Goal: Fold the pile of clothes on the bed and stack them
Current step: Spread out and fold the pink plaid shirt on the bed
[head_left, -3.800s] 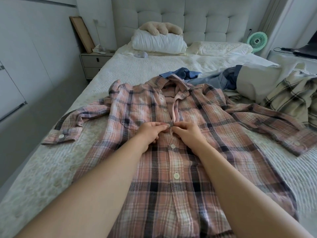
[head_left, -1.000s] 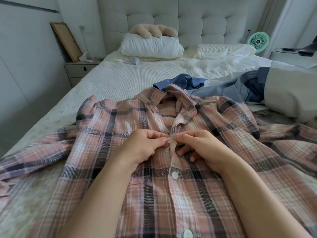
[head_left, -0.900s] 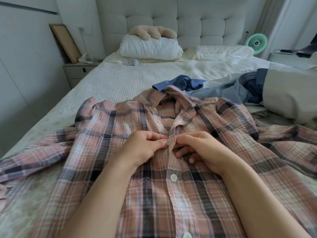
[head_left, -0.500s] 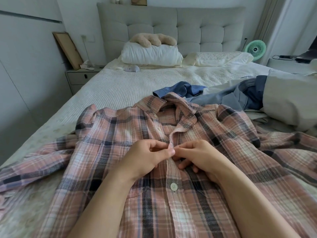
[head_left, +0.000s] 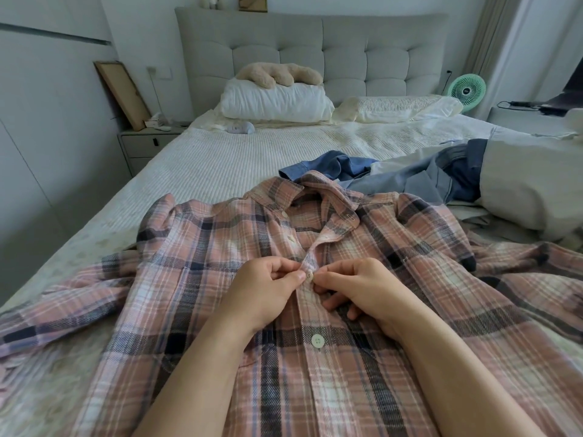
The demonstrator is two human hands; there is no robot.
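Observation:
A pink plaid shirt [head_left: 419, 279] lies spread front-up on the bed [head_left: 220, 165], sleeves out to both sides, collar away from me. My left hand [head_left: 268, 288] pinches the shirt's front placket from the left, thumb and fingers curled at a small white button [head_left: 309, 275]. From the right, my right hand [head_left: 359, 285] pinches the same strip of cloth at that button. A second white button [head_left: 317, 340] sits fastened lower down. Behind the collar lie a blue denim garment [head_left: 334, 164] and grey-blue clothes [head_left: 441, 178].
A light grey garment [head_left: 530, 184] is heaped at the right. Two pillows [head_left: 274, 102] and a plush toy [head_left: 280, 74] sit by the headboard. A nightstand [head_left: 148, 143] stands left of the bed, a green fan [head_left: 467, 89] at the back right.
The view has tilted up, showing more headboard. My hands stay pinched at the placket, and the button between my fingertips now shows through the cloth.

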